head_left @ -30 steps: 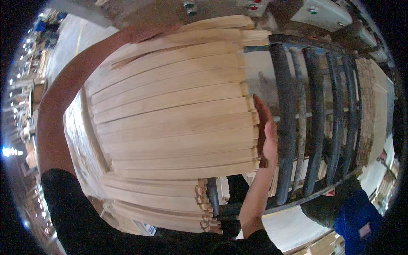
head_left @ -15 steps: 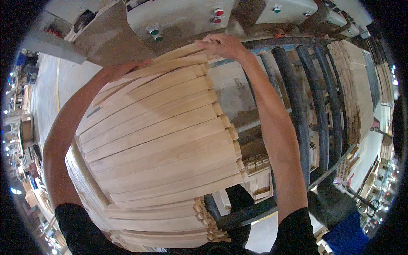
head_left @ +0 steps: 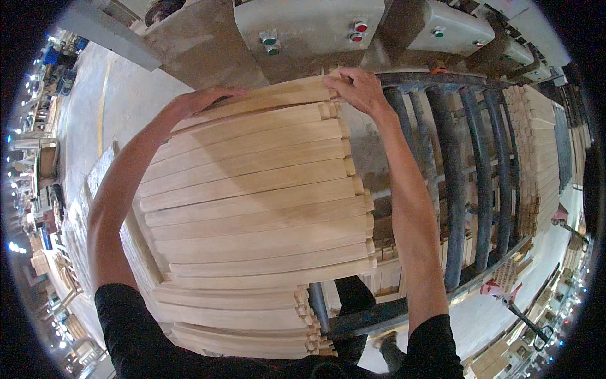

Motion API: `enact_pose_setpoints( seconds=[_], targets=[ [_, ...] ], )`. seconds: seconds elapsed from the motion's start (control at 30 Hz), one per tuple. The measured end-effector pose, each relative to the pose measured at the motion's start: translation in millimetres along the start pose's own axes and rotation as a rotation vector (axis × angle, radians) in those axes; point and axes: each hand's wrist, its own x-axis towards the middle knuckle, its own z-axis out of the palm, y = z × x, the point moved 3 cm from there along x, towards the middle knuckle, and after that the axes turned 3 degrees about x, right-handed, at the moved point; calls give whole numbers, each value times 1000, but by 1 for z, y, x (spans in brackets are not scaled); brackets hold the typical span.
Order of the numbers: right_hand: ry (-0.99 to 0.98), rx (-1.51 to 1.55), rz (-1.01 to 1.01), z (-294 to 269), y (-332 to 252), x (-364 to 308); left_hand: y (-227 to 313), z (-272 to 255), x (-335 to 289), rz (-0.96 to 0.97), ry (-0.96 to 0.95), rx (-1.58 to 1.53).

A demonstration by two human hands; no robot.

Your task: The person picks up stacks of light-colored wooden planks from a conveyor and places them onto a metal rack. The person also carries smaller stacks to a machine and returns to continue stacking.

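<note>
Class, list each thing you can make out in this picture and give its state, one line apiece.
Left hand: curved at the far board's far edge; hold unclear.
Right hand: bent at that board's right end; firmness unclear.
Far board: lying lengthwise between the hands.
Middle boards: side by side, right ends uneven, partly shadowed.
Near boards: stacked, ends uneven.
Rollers: exposed between stacks.
Red buttons: pressed or not, unclear.

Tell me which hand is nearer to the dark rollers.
Right. The right hand is just left of the rollers; the left hand is farther left, at the boards' far edge.
</note>
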Motion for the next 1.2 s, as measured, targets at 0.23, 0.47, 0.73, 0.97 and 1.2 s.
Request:
enact_pose_setpoints(
  seconds=[0.23, 0.47, 0.73, 0.97, 1.2],
  targets=[
    [-14, 42, -7, 9, 0, -9, 5, 0, -11, -14, 52, 108],
    [10, -88, -52, 36, -14, 7, -36, -8, -16, 259, 40, 256],
    [-197, 80, -19, 60, -39, 18, -92, -25, -19, 153, 227, 213],
    [-262, -53, -52, 69, -58, 18, -97, -33, -28, 211, 290, 428],
    [-214, -25, -49, 66, -68, 13, -94, -29, -32, 85, 263, 162]
  ],
)
